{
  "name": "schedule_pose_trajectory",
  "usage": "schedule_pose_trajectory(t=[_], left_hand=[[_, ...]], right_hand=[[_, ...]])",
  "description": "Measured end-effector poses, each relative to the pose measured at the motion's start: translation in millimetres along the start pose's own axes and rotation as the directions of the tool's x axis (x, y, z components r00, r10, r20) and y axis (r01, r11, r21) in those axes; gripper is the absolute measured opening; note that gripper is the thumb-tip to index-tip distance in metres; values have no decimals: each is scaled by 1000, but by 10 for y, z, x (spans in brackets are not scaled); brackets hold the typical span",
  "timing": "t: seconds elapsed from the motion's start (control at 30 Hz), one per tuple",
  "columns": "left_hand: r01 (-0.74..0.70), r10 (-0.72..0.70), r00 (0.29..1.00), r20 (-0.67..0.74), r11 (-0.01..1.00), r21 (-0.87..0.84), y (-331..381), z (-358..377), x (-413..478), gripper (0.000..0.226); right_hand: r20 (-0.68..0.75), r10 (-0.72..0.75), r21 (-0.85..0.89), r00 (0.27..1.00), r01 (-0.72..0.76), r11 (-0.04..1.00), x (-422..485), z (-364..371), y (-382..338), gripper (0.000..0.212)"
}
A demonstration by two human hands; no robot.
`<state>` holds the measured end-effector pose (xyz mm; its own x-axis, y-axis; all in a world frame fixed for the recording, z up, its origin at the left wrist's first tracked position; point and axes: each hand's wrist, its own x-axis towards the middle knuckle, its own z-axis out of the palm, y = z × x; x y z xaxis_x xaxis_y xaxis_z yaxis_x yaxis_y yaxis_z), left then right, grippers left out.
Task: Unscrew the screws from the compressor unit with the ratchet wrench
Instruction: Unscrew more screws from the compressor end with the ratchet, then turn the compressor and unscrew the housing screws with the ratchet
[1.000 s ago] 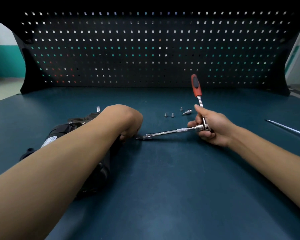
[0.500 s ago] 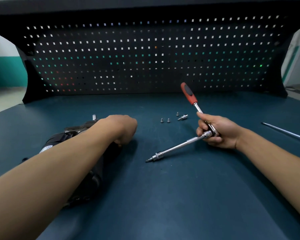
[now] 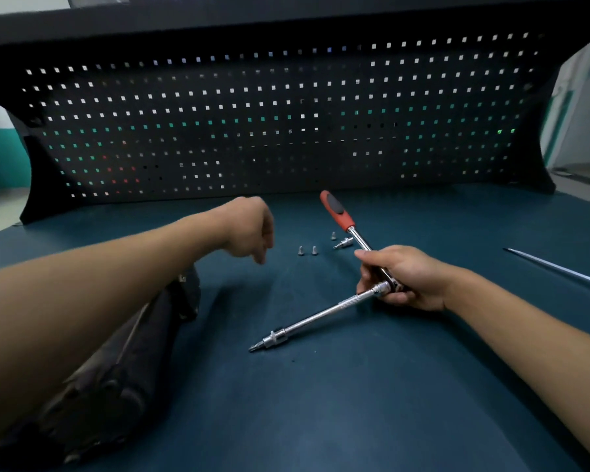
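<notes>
The black compressor unit [image 3: 140, 338] lies at the lower left, mostly hidden under my left forearm. My left hand [image 3: 249, 229] hovers above the table beyond it, fingers pointing down and bunched; it is blurred, and I cannot tell whether it holds anything. My right hand [image 3: 402, 277] grips the ratchet wrench [image 3: 358, 238] at its head. The red and black handle points up and away. The wrench's long extension bar [image 3: 324, 313] slants down to the left, its bit tip near the table and clear of the compressor.
Three loose screws [image 3: 300, 251] and a small socket bit [image 3: 344, 242] lie on the dark blue table [image 3: 355, 403] between my hands. A thin metal rod [image 3: 559, 267] lies at the right. A black pegboard [image 3: 286, 131] closes the back.
My right hand pulled the wrench's bit away from the compressor and swung it down towards me. My left hand lifted off the compressor and moved right, towards the loose screws.
</notes>
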<state>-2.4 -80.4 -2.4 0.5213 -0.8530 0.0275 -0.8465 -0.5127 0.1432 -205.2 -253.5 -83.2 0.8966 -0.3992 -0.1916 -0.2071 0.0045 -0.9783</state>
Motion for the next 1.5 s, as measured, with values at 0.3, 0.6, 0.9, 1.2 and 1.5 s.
schedule_pose_trajectory(t=[0.3, 0.6, 0.9, 1.2, 1.5], left_hand=[[8, -9, 1000, -2, 922, -387, 269, 326, 426, 20], [-17, 35, 998, 49, 947, -322, 139, 573, 503, 20], [-12, -48, 973, 226, 967, 255, -157, -28, 361, 39], [49, -288, 822, 492, 896, 442, -393, -508, -257, 104], [40, -219, 891, 398, 910, 412, -511, -263, -343, 83]], right_hand=[[6, -30, -15, 1000, 30, 999, 4, -38, -2, 40], [23, -46, -19, 999, 46, 999, 32, -23, 33, 40], [-21, -34, -16, 999, 34, 999, 56, -52, 81, 40], [-53, -50, -76, 997, 46, 996, 34, -19, 91, 37], [-39, -56, -74, 998, 53, 996, 17, 26, 42, 35]])
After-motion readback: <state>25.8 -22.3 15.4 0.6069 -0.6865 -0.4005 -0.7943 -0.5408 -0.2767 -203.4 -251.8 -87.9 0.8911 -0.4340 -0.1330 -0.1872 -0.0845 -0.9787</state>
